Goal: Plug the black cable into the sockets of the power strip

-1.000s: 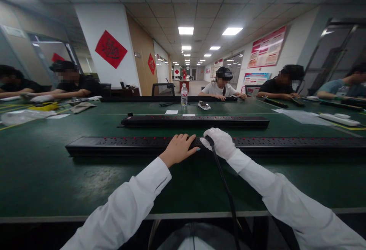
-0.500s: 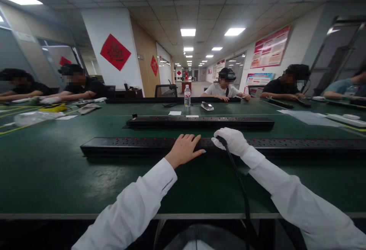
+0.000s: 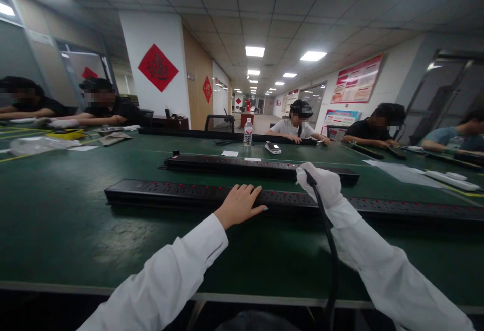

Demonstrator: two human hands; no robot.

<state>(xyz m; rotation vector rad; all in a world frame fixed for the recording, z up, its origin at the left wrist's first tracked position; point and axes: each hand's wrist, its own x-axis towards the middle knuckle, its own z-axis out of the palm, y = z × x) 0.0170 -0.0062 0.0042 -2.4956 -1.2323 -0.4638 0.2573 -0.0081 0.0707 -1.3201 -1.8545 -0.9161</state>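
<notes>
A long black power strip (image 3: pixel 181 189) with rows of sockets and small red parts lies across the green table in front of me. My left hand (image 3: pixel 242 205), bare, rests on top of it with fingers stretched out and thumb apart. My right hand (image 3: pixel 325 185) wears a white glove and is closed around a black plug (image 3: pixel 310 179), whose sockets-facing end is hidden. From the plug a thick black cord (image 3: pixel 328 240) runs down past the table's front edge. The gloved hand is over the strip, right of my left hand; whether the plug touches a socket I cannot tell.
Behind lies a second black power strip (image 3: pixel 234 163). Farther back are a water bottle (image 3: pixel 247 133), a white device (image 3: pixel 273 148) and paper slips (image 3: pixel 230 154). Several people sit around the table. A plastic bag (image 3: pixel 41 145) lies left, a clear sheet (image 3: pixel 397 173) right.
My right hand has moved right along the power strip with the plug and slightly up. My left hand stays on the strip. The view has tilted a little.
</notes>
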